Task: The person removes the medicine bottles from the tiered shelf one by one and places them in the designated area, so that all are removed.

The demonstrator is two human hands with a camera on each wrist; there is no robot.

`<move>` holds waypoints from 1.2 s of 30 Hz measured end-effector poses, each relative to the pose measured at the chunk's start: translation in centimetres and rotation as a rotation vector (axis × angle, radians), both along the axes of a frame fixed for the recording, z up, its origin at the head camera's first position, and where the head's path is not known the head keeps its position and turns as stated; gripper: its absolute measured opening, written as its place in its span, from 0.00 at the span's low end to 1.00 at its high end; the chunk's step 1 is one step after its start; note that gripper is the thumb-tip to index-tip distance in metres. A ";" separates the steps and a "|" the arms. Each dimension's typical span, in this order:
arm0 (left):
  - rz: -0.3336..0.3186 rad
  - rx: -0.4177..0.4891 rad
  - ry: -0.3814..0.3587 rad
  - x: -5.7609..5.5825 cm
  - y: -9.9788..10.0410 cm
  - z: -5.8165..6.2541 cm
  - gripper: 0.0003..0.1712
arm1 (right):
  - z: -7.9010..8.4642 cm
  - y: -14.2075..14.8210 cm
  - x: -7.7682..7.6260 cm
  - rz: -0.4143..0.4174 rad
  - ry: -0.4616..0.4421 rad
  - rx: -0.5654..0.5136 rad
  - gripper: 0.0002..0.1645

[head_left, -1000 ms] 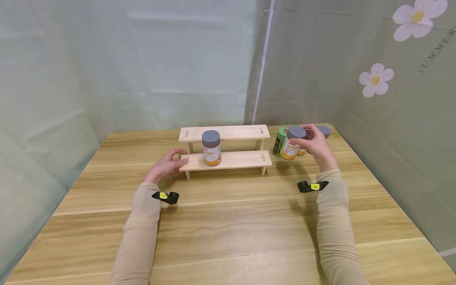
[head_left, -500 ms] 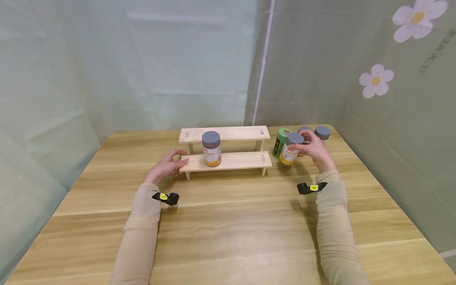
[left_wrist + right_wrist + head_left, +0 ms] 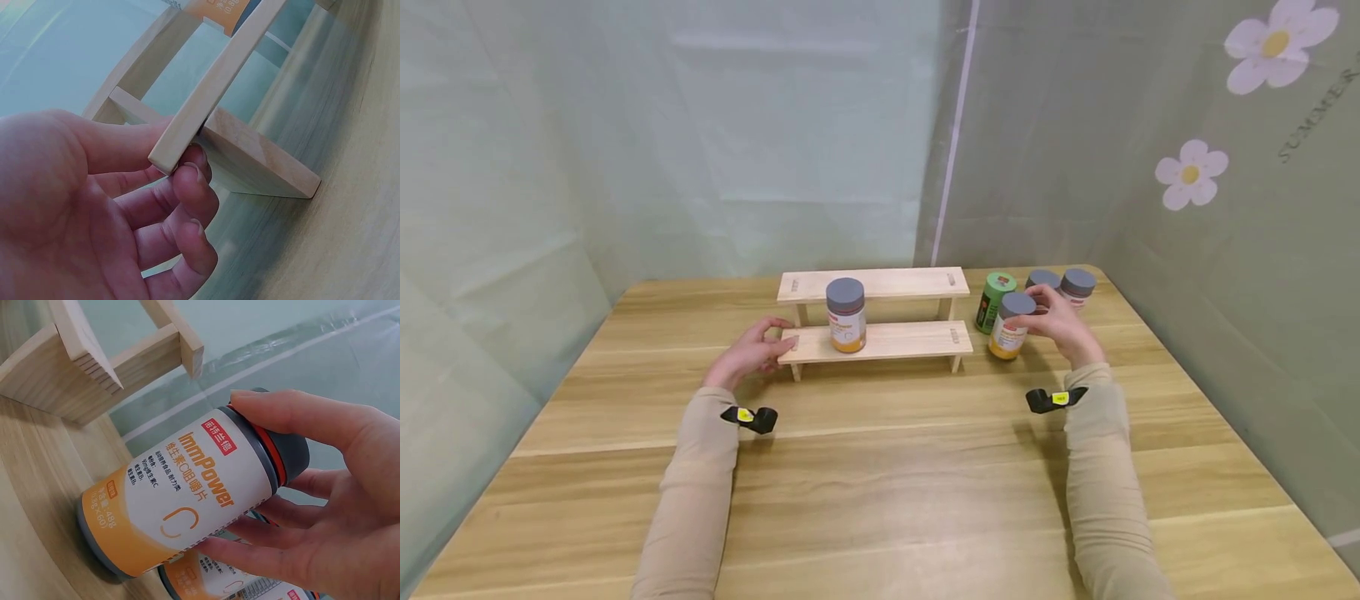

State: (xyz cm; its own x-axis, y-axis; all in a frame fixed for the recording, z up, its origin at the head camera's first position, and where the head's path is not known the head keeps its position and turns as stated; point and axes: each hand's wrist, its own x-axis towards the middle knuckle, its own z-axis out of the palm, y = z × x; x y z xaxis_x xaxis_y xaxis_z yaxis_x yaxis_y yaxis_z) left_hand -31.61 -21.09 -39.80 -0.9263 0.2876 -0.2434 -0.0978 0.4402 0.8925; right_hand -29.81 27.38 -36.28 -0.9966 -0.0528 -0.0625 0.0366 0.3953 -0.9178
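Observation:
My left hand [image 3: 751, 353] pinches the left end of the lower board of a two-step wooden shelf [image 3: 910, 337]. In the left wrist view its thumb lies on the board, with the curled fingers underneath. A vitamin bottle [image 3: 847, 321] with a grey cap stands upright on that lower step, left of centre. My right hand [image 3: 1060, 323] grips a second bottle [image 3: 181, 494] of the same kind near its cap, thumb on one side and fingers on the other. This bottle is to the right of the shelf, low over the table; whether its base touches cannot be told.
Behind the held bottle stands a green can-shaped container [image 3: 996, 302]. Two more grey-capped bottles, one with its cap [image 3: 1078, 282] plainly showing, stand at the table's back right corner. A hanging sheet [image 3: 820, 167] borders the wooden table [image 3: 880, 483].
The right hand has brought its bottle down and slightly toward me, away from the green container and the two rear bottles. The left hand keeps its hold on the shelf.

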 end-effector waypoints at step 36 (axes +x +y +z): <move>-0.002 0.021 -0.005 0.1 0.1 0.2 0.31 | 1.7 0.9 1.0 0.180 0.059 0.000 0.41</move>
State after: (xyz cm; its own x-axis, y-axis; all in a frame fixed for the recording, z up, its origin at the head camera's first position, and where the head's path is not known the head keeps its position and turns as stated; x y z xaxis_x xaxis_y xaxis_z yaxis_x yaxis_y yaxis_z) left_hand -31.53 -21.01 -39.57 -0.9246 0.2946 -0.2415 -0.1011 0.4215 0.9012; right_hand -28.76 28.32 -34.57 -0.9731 -0.2305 -0.0048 -0.0882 0.3910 -0.9161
